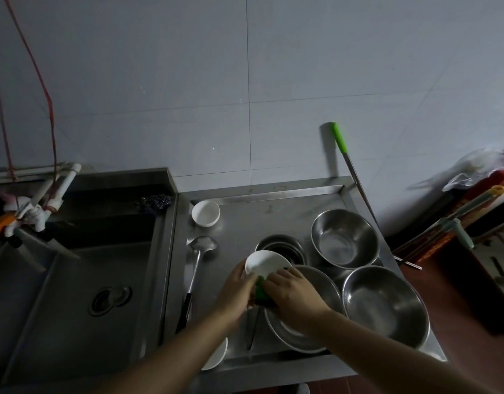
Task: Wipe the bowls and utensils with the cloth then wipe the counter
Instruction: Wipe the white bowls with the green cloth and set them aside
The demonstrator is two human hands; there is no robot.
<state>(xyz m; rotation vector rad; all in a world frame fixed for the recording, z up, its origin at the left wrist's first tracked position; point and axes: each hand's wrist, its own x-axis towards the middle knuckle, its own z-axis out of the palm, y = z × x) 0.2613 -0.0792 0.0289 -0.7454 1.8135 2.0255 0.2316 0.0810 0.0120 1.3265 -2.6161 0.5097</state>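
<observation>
My left hand [236, 291] holds a small white bowl [264, 262] by its near rim, tilted above the steel counter [239, 228]. My right hand [294, 297] grips a green cloth [260, 290] pressed against the bowl's near edge. Under my hands lies a wide steel bowl [324, 285]. Two more steel bowls stand at the right, one at the back [344, 238] and one in front [385, 305]. A stack of small steel bowls [280, 245] sits behind the white one. A steel ladle [198, 263] lies at the left. Another white bowl [205, 213] stands at the back left.
A steel sink [83, 280] with a drain and a tap [26, 214] is on the left. A green-handled pole [350, 169] leans on the tiled wall. A white dish [219, 355] pokes out under my left forearm. Cluttered shelving stands at the right.
</observation>
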